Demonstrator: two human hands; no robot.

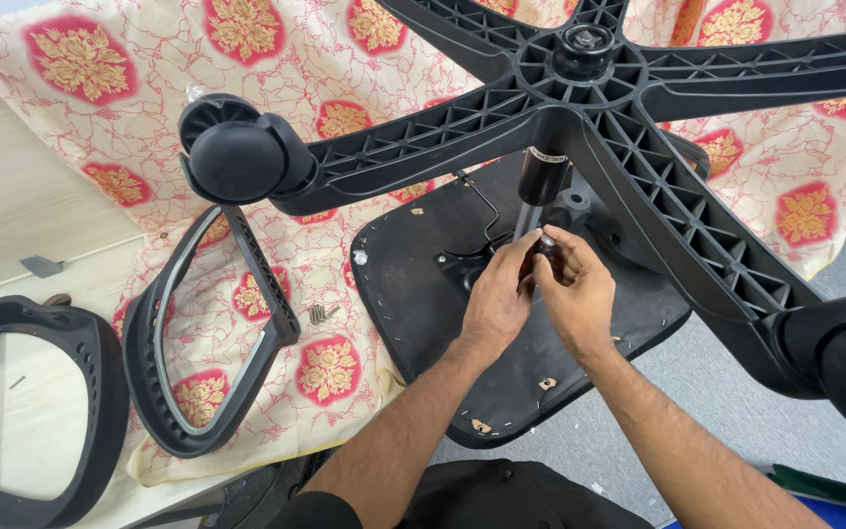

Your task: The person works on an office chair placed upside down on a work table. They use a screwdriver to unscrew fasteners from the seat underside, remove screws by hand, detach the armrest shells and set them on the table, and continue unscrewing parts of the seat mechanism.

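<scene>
Gripping the gas cylinder (540, 201) — left hand (497, 299), right hand (577, 294).

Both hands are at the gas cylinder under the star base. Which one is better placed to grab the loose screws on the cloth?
Probably the left hand: the screws lie on its side, the right hand would have to cross over.

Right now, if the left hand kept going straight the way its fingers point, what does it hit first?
The left hand points up and slightly right, fingertips already at the base of the black gas-lift cylinder. That cylinder comes first; past it is the hub of the black five-star chair base. Depth is unclear, so it may slip alongside.
</scene>
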